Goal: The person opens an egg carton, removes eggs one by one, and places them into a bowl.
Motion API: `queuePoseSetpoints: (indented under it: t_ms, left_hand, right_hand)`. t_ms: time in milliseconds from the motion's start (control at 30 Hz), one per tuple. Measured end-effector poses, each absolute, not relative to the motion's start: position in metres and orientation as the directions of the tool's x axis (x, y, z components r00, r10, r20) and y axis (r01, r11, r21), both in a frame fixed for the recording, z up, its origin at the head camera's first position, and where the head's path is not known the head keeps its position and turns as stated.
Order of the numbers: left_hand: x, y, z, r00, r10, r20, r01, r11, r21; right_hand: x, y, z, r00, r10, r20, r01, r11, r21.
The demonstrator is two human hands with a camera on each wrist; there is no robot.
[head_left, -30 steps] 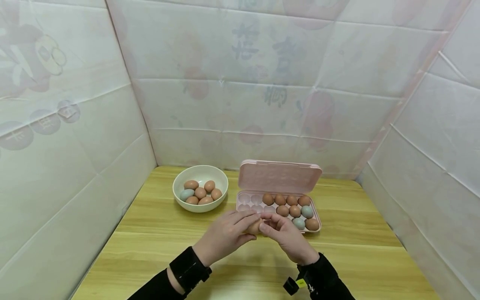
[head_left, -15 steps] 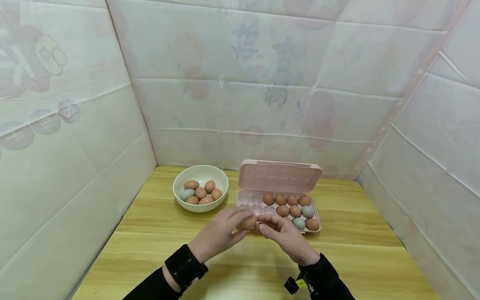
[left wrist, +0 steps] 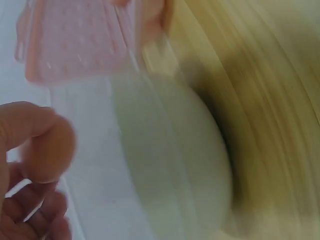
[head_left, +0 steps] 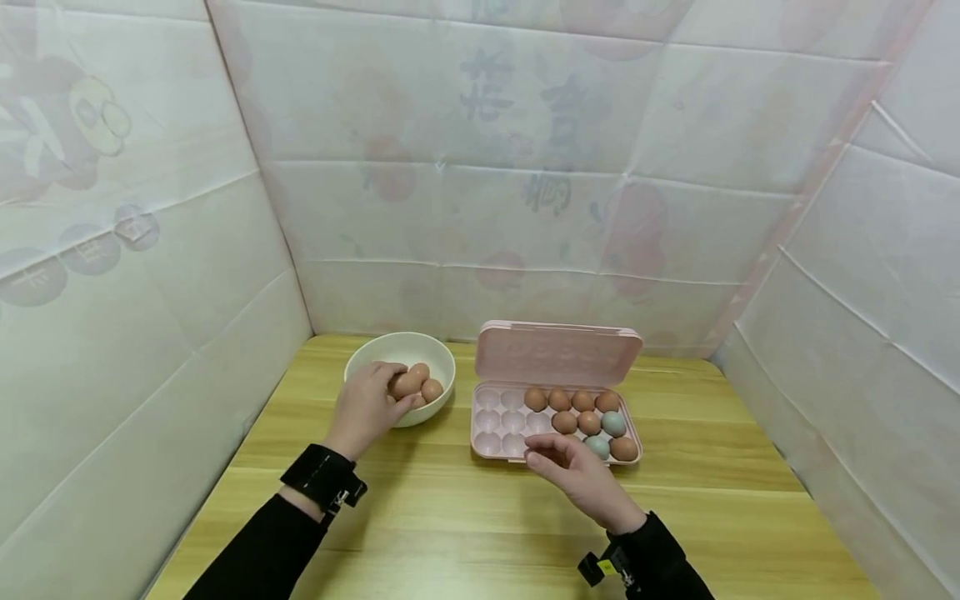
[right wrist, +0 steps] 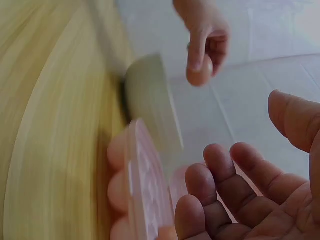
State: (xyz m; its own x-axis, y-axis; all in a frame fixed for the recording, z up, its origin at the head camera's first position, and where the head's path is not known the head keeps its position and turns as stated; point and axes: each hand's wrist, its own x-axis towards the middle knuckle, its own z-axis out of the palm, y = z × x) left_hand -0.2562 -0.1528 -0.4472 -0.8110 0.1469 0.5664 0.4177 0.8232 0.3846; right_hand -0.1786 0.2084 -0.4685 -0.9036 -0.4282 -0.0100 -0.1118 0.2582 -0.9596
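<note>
In the head view my left hand (head_left: pixel 362 410) pinches a brown egg (head_left: pixel 407 384) between thumb and fingers, over the cream bowl (head_left: pixel 405 345). The left wrist view shows this egg (left wrist: pixel 54 152) higher than the bowl's rim. Inside the bowl lie more brown eggs (head_left: pixel 432 390); my hand hides some of its contents. My right hand (head_left: pixel 583 479) hovers at the front edge of the pink egg carton (head_left: pixel 480 448), its fingers loosely bent around nothing. Seen in the right wrist view, the right palm is bare.
The carton's lid (head_left: pixel 558 354) stands raised at the back. Brown eggs and a few pale blue eggs (head_left: pixel 613 424) fill its right side, while cups (head_left: pixel 513 421) on the left hold none. White printed sheets (head_left: pixel 442 217) wall in the wooden table (head_left: pixel 450 517).
My left hand has carried the brown egg from beside the right hand, in front of the carton, leftward to the bowl. The right hand stays near the carton, now apart from the egg.
</note>
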Motion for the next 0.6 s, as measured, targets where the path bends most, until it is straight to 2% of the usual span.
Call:
queuePoseSetpoints:
  t_ms: [200,600]
  left_hand:
    - [-0.275,-0.166,-0.453,-0.907,0.084,0.413,0.272,0.865,0.422]
    - [-0.294,-0.174,-0.453,-0.978,0.081,0.194,0.165,0.865,0.473]
  right_hand:
    - [-0.179,0.214,-0.476,-0.934,-0.354,0.04,-0.17,0.345,-0.923]
    - [-0.181,0.218,-0.476,-0.965,-0.257,0.043,-0.147,0.398,-0.906]
